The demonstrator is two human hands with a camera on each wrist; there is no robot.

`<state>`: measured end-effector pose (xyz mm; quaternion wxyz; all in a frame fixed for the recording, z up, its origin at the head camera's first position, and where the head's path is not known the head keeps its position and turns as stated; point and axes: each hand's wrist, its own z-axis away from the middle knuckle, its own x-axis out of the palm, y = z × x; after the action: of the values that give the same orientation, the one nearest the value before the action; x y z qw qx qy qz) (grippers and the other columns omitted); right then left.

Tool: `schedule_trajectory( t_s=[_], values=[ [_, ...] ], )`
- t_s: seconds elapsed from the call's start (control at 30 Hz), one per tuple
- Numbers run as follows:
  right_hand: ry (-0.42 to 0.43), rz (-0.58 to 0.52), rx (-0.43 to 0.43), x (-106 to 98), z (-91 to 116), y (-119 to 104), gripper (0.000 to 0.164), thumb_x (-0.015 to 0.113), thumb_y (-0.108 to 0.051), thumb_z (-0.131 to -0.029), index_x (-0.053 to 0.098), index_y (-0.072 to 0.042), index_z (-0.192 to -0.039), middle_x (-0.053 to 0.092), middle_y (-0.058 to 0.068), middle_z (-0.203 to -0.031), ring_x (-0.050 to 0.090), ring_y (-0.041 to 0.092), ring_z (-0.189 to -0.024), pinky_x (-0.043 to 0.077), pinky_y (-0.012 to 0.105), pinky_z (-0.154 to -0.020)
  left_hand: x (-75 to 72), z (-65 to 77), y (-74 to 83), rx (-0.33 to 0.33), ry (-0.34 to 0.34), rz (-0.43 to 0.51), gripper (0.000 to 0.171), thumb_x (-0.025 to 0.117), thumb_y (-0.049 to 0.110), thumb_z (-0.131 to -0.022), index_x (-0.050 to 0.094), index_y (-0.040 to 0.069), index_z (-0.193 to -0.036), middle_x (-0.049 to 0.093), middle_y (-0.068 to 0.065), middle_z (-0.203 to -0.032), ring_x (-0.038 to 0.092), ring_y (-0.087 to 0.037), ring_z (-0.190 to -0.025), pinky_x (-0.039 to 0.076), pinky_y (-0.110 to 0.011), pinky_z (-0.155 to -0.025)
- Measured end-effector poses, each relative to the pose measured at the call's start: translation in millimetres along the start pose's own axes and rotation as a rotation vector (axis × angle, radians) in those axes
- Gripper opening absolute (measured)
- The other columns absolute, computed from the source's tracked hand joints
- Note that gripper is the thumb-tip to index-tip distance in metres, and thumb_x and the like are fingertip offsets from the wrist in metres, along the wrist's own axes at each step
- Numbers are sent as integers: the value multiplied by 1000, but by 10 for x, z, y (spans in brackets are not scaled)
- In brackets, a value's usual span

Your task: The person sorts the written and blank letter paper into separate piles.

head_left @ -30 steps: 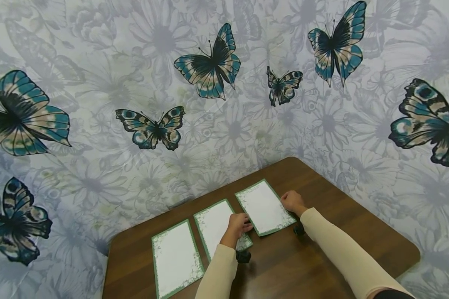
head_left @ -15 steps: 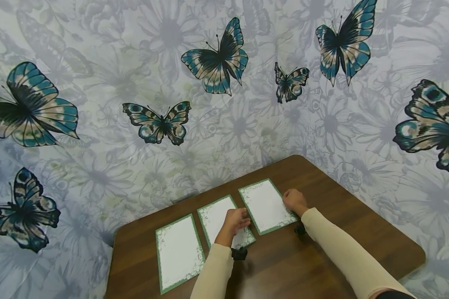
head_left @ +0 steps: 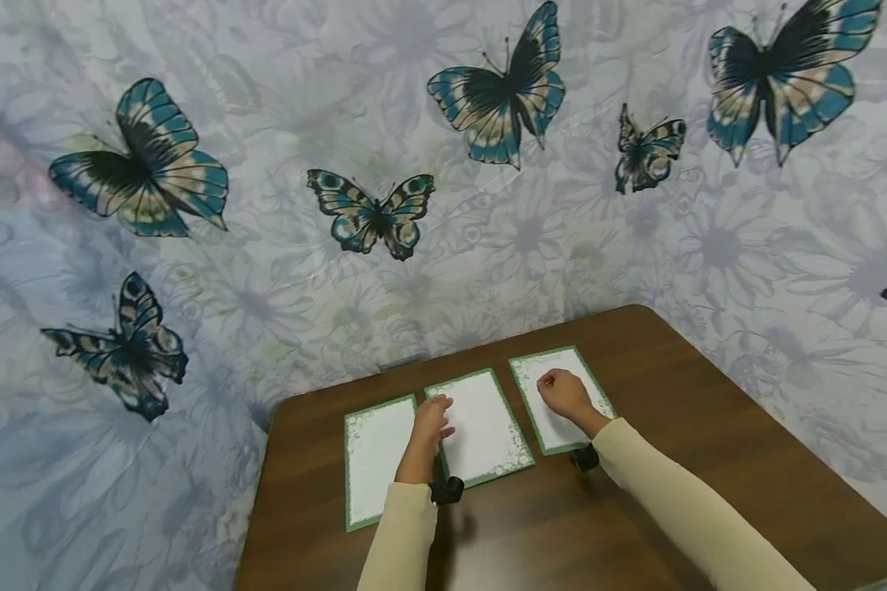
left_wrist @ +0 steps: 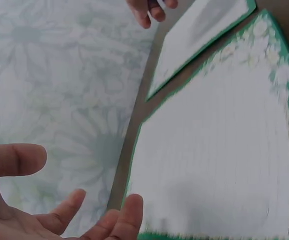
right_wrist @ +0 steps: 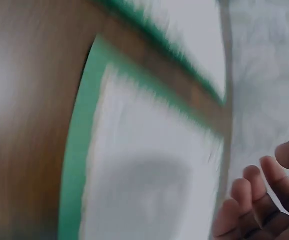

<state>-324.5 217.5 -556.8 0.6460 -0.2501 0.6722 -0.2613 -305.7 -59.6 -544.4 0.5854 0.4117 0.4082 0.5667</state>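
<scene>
Three white sheets with green leafy borders lie in a row on the brown table: a left sheet, a middle sheet and a right sheet. My left hand hovers over the gap between the left and middle sheets, fingers spread and holding nothing. Above the right sheet is my right hand, its fingers loosely bent and the thumb apart from them in the right wrist view. It holds nothing and hides part of that sheet. The left wrist view shows the left fingertips near a sheet's edge.
The wooden table has rounded corners and stands against walls papered with flowers and butterflies. Each wrist carries a small black device, such as the left one.
My left hand has moved left from the middle sheet's right edge to its left edge. My right hand has left the right sheet's outer edge and moved over it. The head view has shifted.
</scene>
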Motion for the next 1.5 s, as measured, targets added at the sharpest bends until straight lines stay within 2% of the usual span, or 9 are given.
schedule_trajectory(
  t_s=[0.23, 0.37, 0.47, 0.6, 0.73, 0.83, 1.1, 1.27, 1.5],
  values=[
    [-148, -43, -69, 85, 74, -232, 34, 49, -24, -100, 69, 3, -97, 67, 15, -82, 56, 17, -61, 50, 35, -60, -118, -31, 52, -48, -33, 3, 58, 52, 30, -101, 36, 4, -151, 21, -21, -161, 29, -50, -142, 42, -53, -108],
    [-255, -20, -58, 281, 86, -370, 37, 51, -25, -100, 69, 6, -108, 70, 21, -96, 59, 17, -61, 50, 31, -54, -235, -11, -13, -96, -13, 9, 65, 55, 31, -100, 31, 2, -153, 21, -26, -160, 33, -50, -140, 43, -53, -108],
    [-303, -3, -65, 468, 87, -457, 34, 53, -27, -100, 70, -1, -83, 67, 11, -76, 53, 13, -55, 53, 32, -54, -380, 32, -99, -114, 19, 32, 68, 56, 31, -99, 30, -1, -153, 23, -30, -158, 35, -50, -139, 47, -51, -105],
    [-320, -12, -53, 552, 89, -447, 44, 54, -26, -99, 47, -14, -57, 40, -2, -50, 35, 9, -42, 54, 31, -51, -434, 63, -144, -120, 14, 51, 68, 56, 30, -99, 29, -2, -152, 27, -32, -155, 36, -47, -140, 50, -49, -102],
    [-320, -9, -43, 558, 102, -442, 35, 53, -26, -99, 72, 4, -95, 69, 20, -88, 55, 16, -53, 58, 33, -55, -435, 58, -147, -116, 11, 62, 70, 57, 31, -98, 29, -2, -153, 31, -32, -154, 37, -46, -140, 51, -48, -101],
    [-318, 11, -36, 561, 103, -449, 44, 51, -27, -100, 63, 8, -125, 62, 28, -126, 68, 26, -74, 58, 33, -57, -439, 46, -153, -114, 9, 68, 69, 57, 32, -98, 30, -2, -152, 30, -31, -155, 37, -47, -140, 51, -49, -101],
    [-271, 22, -30, 558, 106, -472, 45, 49, -27, -100, 63, 8, -125, 64, 28, -125, 65, 23, -60, 54, 33, -53, -457, 39, -186, -101, 3, 71, 69, 55, 30, -99, 28, -3, -153, 31, -31, -155, 37, -46, -139, 51, -49, -101],
    [-207, 6, -50, 582, 98, -458, 41, 52, -23, -99, 64, 9, -123, 65, 27, -124, 67, 41, -99, 58, 48, -80, -461, 40, -192, -97, 9, 59, 69, 55, 31, -99, 28, -2, -153, 32, -29, -155, 37, -45, -140, 52, -48, -100],
    [-137, -328, 132, 728, 85, -357, 42, 62, -20, -96, 58, 5, -130, 59, 29, -129, 59, 43, -114, 55, 47, -85, -446, 20, -217, -101, 31, 67, 66, 57, 29, -98, 32, -2, -152, 32, -30, -154, 37, -45, -140, 54, -46, -96]
  ],
)
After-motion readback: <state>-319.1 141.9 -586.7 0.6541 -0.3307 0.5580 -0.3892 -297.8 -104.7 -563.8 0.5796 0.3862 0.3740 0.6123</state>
